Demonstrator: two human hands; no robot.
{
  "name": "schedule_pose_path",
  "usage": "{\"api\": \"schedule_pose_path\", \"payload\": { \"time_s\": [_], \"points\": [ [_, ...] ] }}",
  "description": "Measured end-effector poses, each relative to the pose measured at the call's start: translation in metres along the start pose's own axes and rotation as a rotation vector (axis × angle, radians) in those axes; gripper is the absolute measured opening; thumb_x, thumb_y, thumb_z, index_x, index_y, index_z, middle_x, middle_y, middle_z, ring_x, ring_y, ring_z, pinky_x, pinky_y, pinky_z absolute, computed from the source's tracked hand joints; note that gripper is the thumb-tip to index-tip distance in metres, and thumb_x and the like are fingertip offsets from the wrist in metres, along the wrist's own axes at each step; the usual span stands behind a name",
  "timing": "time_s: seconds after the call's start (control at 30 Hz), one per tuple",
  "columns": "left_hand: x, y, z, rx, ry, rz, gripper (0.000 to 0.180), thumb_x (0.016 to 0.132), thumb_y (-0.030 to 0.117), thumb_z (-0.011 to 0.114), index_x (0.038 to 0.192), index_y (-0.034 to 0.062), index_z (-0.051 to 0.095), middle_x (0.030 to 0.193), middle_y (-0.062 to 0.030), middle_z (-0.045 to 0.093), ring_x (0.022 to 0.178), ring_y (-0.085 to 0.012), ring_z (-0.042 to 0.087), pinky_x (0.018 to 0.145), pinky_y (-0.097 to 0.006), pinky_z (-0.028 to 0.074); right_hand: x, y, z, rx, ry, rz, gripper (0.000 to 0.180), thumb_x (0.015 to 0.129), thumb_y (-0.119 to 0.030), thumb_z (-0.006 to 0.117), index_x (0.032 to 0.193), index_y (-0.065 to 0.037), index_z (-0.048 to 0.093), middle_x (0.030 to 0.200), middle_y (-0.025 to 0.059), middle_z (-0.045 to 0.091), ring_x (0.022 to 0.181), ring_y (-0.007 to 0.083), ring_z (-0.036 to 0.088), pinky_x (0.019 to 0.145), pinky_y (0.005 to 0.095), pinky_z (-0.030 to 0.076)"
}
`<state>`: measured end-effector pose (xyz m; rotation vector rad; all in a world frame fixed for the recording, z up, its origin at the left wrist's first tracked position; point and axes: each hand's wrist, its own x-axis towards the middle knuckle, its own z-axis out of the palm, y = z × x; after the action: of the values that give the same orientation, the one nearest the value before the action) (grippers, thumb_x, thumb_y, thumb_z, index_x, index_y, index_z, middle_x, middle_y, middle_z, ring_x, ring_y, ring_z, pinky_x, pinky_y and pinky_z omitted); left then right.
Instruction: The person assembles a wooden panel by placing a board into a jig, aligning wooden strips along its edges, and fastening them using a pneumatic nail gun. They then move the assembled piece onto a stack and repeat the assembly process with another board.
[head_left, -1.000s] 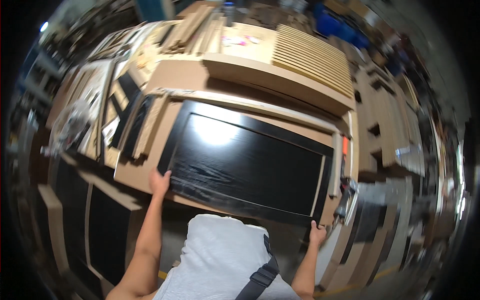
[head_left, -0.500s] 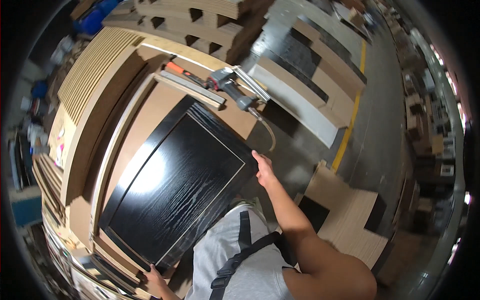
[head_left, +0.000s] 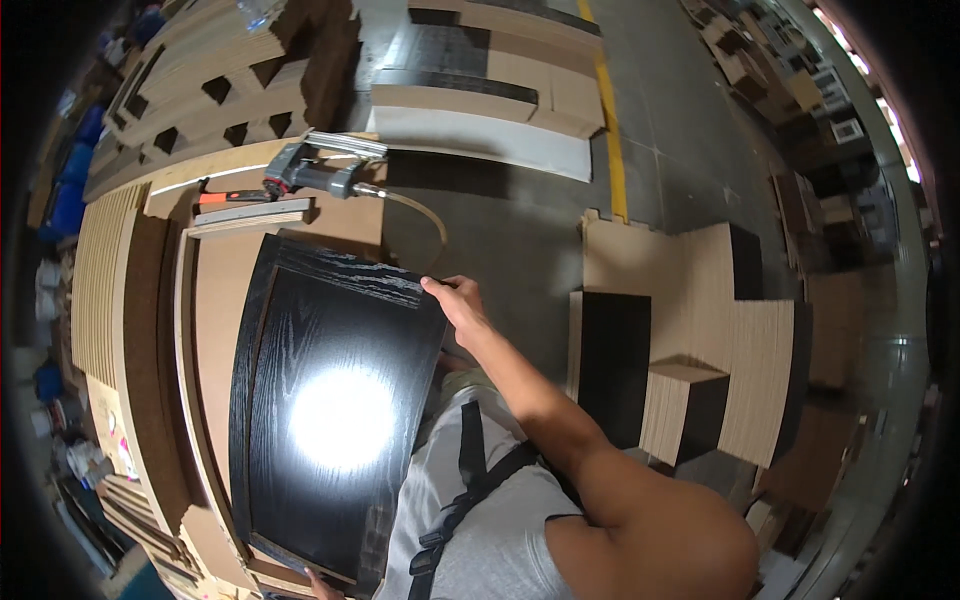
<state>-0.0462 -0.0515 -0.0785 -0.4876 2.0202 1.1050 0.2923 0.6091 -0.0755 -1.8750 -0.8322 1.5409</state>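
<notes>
A black wood-grain cabinet door panel [head_left: 315, 335] with a raised frame lies tilted in front of me, close against my body. My right hand [head_left: 458, 303] is closed on its far right corner, thumb on top. At the near edge my left hand [head_left: 322, 586] grips the panel, mostly cut off by the picture's lower rim. Beyond the panel, a grey pneumatic nail gun [head_left: 312, 178] with a hose rests on the bench. Next to it lie a hammer with an orange handle [head_left: 238, 197] and a short grey-topped strip [head_left: 252, 216].
Under the panel is a brown board on the workbench [head_left: 222, 265], with stacked light wooden strips [head_left: 100, 290] at its left. Board stacks [head_left: 220, 80] rise at the far left. More black and tan board stacks [head_left: 690, 340] stand on the floor to the right, near a yellow line [head_left: 610, 130].
My view has swung to the right. The panel has turned to run more straight away from me and sits closer to my body. Both hands stay on it.
</notes>
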Motion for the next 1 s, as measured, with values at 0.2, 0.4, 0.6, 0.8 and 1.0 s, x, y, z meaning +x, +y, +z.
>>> {"api": "schedule_pose_path", "payload": {
  "time_s": [0.2, 0.4, 0.6, 0.8, 1.0],
  "points": [
    [0.014, 0.017, -0.014, 0.035, 0.018, 0.128, 0.061, 0.098, 0.061, 0.048, 0.123, 0.0067, 0.062, 0.106, -0.0117, 0.065, 0.087, -0.0260, 0.063, 0.075, -0.043, 0.053, -0.061, 0.013, -0.053, 0.151, 0.024, -0.062, 0.039, 0.082, -0.030, 0.081, 0.101, 0.002, 0.067, 0.083, 0.0053, 0.064, 0.075, 0.0143, 0.060, 0.065, 0.0314, 0.048],
    [0.012, 0.027, -0.029, 0.044, 0.049, 0.259, 0.062, 0.098, 0.062, 0.047, 0.125, 0.0069, 0.060, 0.110, -0.0124, 0.064, 0.092, -0.0274, 0.062, 0.079, -0.044, 0.052, -0.115, 0.040, -0.096, 0.214, -0.016, -0.120, 0.028, 0.084, -0.026, 0.079, 0.092, -0.004, 0.064, 0.079, 0.0006, 0.060, 0.066, 0.0104, 0.055, 0.053, 0.0292, 0.043],
    [0.000, 0.065, 0.008, 0.090, 0.061, 0.415, 0.064, 0.098, 0.062, 0.045, 0.128, 0.0072, 0.059, 0.114, -0.0131, 0.063, 0.097, -0.0287, 0.061, 0.084, -0.045, 0.051, -0.159, 0.039, -0.146, 0.269, 0.104, -0.236, 0.033, 0.080, -0.026, 0.079, 0.092, 0.002, 0.066, 0.082, 0.0040, 0.063, 0.076, 0.0146, 0.058, 0.071, 0.0337, 0.049],
    [-0.033, 0.111, 0.067, 0.141, 0.034, 0.589, 0.066, 0.099, 0.063, 0.043, 0.130, 0.0075, 0.058, 0.118, -0.0138, 0.062, 0.102, -0.0300, 0.060, 0.088, -0.046, 0.050, -0.195, 0.019, -0.210, 0.313, 0.182, -0.454, 0.034, 0.081, -0.026, 0.080, 0.095, 0.001, 0.066, 0.078, 0.0038, 0.062, 0.073, 0.0150, 0.057, 0.066, 0.0335, 0.049],
    [-0.079, 0.148, 0.163, 0.156, -0.057, 0.750, 0.067, 0.099, 0.064, 0.041, 0.132, 0.0077, 0.057, 0.122, -0.0144, 0.061, 0.107, -0.0313, 0.059, 0.093, -0.047, 0.049, -0.202, 0.034, -0.326, 0.595, 0.202, -0.369, 0.034, 0.082, -0.021, 0.079, 0.102, 0.004, 0.067, 0.089, 0.0057, 0.066, 0.080, 0.0142, 0.062, 0.073, 0.0302, 0.050]
  ]
}}
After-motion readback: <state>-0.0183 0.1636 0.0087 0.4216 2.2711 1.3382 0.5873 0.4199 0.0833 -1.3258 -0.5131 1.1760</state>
